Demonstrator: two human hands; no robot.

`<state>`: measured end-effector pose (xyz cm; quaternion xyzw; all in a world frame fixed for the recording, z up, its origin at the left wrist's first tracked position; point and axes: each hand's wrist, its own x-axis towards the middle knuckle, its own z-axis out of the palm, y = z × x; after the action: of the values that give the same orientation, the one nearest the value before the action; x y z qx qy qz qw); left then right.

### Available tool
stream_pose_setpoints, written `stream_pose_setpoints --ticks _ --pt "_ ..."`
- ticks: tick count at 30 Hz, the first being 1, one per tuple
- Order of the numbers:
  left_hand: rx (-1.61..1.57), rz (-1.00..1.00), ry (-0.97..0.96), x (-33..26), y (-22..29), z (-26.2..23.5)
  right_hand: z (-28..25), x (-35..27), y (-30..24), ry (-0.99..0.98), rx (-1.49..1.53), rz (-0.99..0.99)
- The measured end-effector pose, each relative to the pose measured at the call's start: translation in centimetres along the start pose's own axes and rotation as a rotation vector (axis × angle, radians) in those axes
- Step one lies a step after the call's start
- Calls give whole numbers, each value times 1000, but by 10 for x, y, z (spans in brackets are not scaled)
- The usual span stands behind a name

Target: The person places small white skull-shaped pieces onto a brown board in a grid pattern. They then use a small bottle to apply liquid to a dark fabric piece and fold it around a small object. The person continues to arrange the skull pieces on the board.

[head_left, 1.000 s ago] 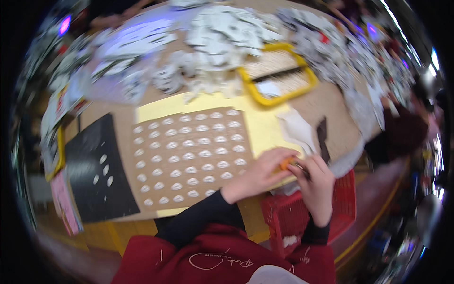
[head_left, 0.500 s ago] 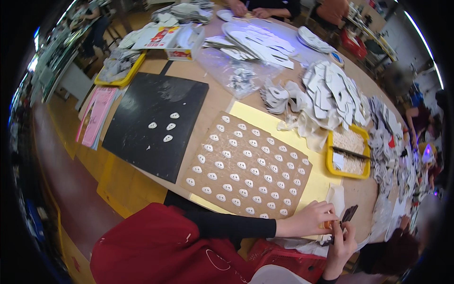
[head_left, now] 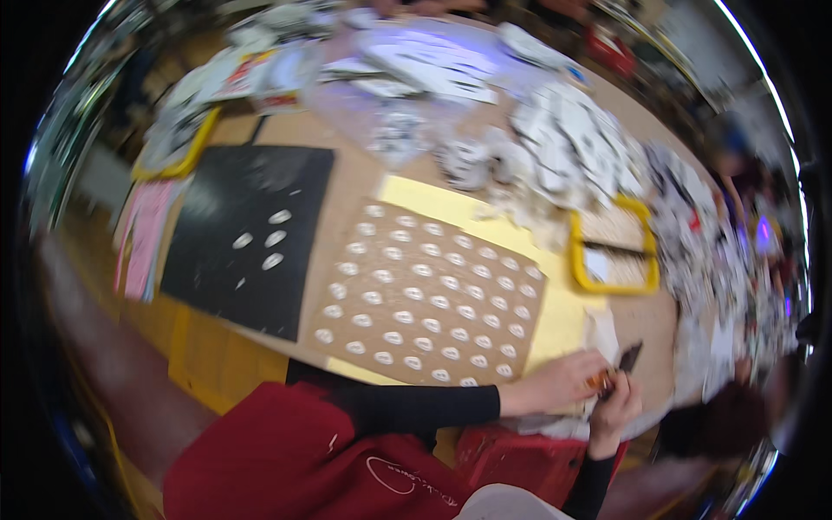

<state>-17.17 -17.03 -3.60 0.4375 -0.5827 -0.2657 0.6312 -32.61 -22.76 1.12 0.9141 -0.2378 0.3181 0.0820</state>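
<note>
Both my hands meet at the lower right, over the table's near edge. My left hand (head_left: 562, 383) is closed, its fingertips at a small orange piece (head_left: 598, 380), blurred and partly hidden. My right hand (head_left: 619, 406) is closed right beside it, against a dark, flat strip-like thing (head_left: 631, 355) that sticks out beyond the fingers; its exact kind does not show. To their left lies a brown board (head_left: 390, 282) carrying rows of small white rounded pieces with dark holes. Several similar white pieces (head_left: 276, 239) rest on a black board (head_left: 234, 260) farther left.
A yellow sheet (head_left: 563, 321) lies under the brown board. A yellow tray (head_left: 575, 264) stands to its right, with heaps of white cut pieces (head_left: 563, 139) behind. Pink sheets (head_left: 149, 230) lie far left; a red crate (head_left: 520, 459) is below my arms.
My view has shifted, so the table appears moved left and slightly up, with blur. My hands stay together at the orange piece and dark strip; the white pieces lie as before.
</note>
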Motion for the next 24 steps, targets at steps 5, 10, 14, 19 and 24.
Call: stream_pose_setpoints --ticks 5,10,14,19,24 --pt "-30 -4 -24 6 1 -9 -1 26 -21 35 0 86" --pt "37 17 -114 9 8 -3 -25 18 -33 -26 173 316" --pt "31 27 -169 7 15 -1 -35 12 -36 23 253 426" --pt "-7 -60 -156 2 11 -17 -63 28 -43 -200 1087 1180" --pt "-81 -62 -192 0 12 -17 -63 25 -41 -550 1560 1300"
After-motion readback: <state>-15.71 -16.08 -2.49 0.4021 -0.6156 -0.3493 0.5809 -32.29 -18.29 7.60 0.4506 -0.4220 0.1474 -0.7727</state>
